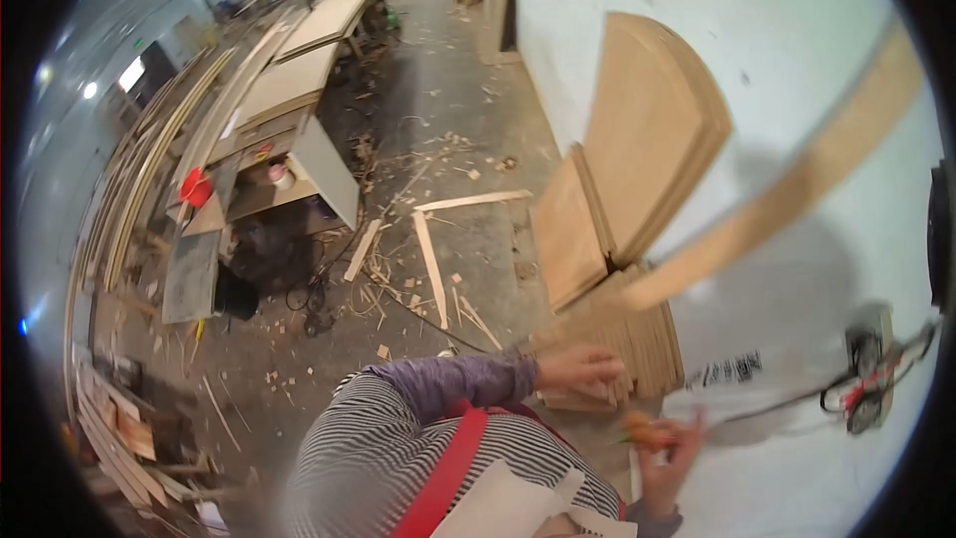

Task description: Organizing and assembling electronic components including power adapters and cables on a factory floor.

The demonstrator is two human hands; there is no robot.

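My left hand point(583, 369), at the end of a purple sleeve, reaches right across my body with its fingers stretched out and nothing visible in them. A long pale wooden strip point(787, 194), smeared by motion, slants through the air just beyond it; whether the hand touches it is unclear. Below and to the right, my right hand point(673, 463) is blurred, its fingers closed around a small orange thing point(647, 430) with a bit of green, its kind too blurred to name. Past the left hand stands a stack of thin wooden boards point(652, 339).
Curved-top wooden panels point(652, 120) lean against the white wall point(787, 0). Cables hang by a socket box point(868, 379) at the right. Offcuts and wood strips point(430, 269) litter the floor. At left are a workbench point(334, 174), a red bucket point(196, 187) and stacked timber point(149, 189).
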